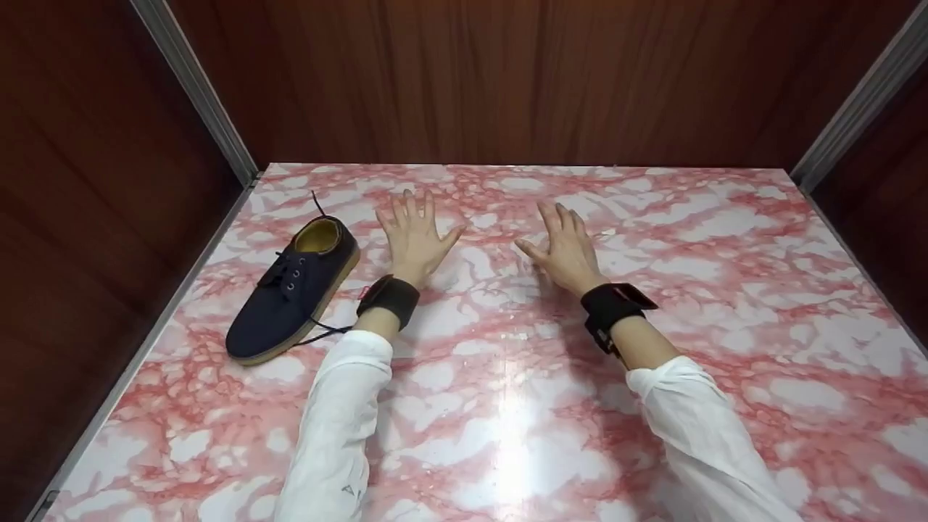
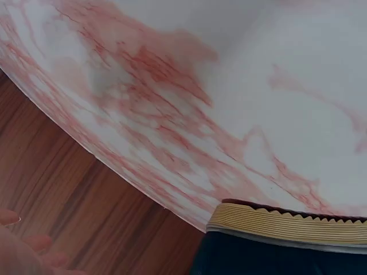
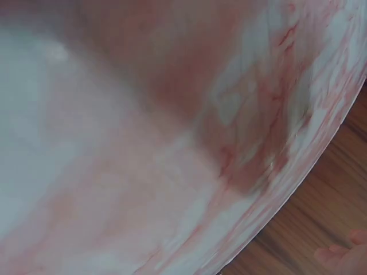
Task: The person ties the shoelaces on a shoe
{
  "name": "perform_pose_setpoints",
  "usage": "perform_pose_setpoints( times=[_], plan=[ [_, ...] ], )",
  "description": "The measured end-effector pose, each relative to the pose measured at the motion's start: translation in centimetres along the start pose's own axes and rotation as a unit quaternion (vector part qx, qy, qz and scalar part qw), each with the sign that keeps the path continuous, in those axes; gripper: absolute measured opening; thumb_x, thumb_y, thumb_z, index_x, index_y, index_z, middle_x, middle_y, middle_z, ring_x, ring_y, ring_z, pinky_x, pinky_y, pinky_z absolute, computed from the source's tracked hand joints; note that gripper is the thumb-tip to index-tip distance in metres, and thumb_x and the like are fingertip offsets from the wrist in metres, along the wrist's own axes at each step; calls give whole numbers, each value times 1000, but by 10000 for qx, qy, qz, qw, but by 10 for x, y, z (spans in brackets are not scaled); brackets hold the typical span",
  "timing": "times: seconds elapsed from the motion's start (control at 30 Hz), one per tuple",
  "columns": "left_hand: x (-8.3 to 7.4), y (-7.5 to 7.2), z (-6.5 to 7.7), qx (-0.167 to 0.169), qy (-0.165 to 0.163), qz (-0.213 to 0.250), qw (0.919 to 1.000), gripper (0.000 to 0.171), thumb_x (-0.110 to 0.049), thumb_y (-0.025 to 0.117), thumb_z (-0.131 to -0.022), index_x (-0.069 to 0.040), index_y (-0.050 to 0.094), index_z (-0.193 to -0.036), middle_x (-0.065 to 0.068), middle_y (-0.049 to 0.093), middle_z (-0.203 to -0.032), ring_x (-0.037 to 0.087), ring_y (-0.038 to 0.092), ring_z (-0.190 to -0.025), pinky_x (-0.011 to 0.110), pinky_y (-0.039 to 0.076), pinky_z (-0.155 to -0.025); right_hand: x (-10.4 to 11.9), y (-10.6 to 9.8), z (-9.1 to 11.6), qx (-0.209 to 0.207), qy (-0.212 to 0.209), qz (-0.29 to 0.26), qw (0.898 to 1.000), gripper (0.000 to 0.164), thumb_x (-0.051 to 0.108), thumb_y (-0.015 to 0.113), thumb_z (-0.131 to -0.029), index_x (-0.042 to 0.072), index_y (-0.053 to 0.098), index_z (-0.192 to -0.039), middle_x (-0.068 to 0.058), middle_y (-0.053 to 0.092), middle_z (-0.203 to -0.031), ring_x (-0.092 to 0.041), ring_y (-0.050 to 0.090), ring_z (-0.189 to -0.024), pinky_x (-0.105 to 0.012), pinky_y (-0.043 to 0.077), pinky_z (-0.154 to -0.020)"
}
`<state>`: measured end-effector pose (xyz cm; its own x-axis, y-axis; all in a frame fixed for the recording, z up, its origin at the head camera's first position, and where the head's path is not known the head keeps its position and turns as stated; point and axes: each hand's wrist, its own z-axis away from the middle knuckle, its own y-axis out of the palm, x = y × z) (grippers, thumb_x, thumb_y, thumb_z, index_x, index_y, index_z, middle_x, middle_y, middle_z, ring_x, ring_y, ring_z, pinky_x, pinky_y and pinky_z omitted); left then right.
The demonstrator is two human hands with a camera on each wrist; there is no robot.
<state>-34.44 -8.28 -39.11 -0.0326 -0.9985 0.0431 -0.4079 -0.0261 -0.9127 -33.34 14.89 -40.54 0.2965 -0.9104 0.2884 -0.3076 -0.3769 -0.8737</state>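
A dark navy lace-up shoe [image 1: 279, 308] with a tan sole and yellowish lining stands on the left of the table, toe toward the near left. One lace trails from its side toward the left wrist; another sticks up at the heel. Just right of the shoe is my left hand [image 1: 415, 239], fingers spread and straight, holding nothing. My right hand [image 1: 569, 250] is farther right, fingers extended, also holding nothing. In the left wrist view, part of the shoe's ridged sole [image 2: 287, 226] shows at the bottom, with blurred fingertips [image 2: 37, 243] at the lower left. Fingertips [image 3: 344, 255] peek in at the right wrist view's corner.
The table [image 1: 725, 406] has a glossy red-and-white marbled top. Dark wood-grain panels [image 1: 493, 80] enclose it at the back and both sides, with grey metal strips [image 1: 206, 94] at the corners. A black band [image 1: 391, 301] wraps each wrist.
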Motion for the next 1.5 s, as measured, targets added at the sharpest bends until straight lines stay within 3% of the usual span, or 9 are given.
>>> perform_pose_setpoints(
  times=[0.3,0.73,0.93,1.33,1.5],
  plan=[
    [22,2,5,117,-261,-74,9996,84,-69,3,-53,-16,15,-118,14,14,-117,31,-10,-101,52,-8,-67,26,13,-5,210,-189,-117,9995,68,58,32,-60,29,5,-116,-9,14,-116,-25,6,-103,-40,15,-76],
    [56,2,9,-158,-574,-116,9982,82,-68,10,-56,-12,25,-115,18,17,-114,34,-6,-101,51,-10,-66,58,34,-6,285,-346,-513,9977,68,58,31,-60,31,3,-115,-7,12,-117,-21,4,-104,-41,18,-74],
    [74,1,13,15,-804,-128,9967,81,-67,8,-57,-13,21,-116,18,14,-115,34,-10,-100,51,-9,-67,70,41,-7,397,-432,-622,9963,68,58,32,-61,31,3,-115,-7,12,-117,-21,6,-104,-38,16,-77],
    [111,-4,22,-16,-1289,58,9916,81,-66,7,-56,-11,22,-114,19,12,-114,35,-4,-101,51,-12,-66,92,54,-8,520,-575,-819,9936,69,59,31,-60,31,3,-115,-8,15,-116,-24,9,-103,-42,21,-71],
    [125,-5,27,11,-1545,231,9877,81,-66,5,-56,-11,22,-114,19,10,-114,33,-9,-101,51,-9,-68,103,60,-7,567,-624,-1027,9911,69,57,34,-60,27,8,-116,-7,14,-116,-22,8,-103,-40,22,-72]
  ],
)
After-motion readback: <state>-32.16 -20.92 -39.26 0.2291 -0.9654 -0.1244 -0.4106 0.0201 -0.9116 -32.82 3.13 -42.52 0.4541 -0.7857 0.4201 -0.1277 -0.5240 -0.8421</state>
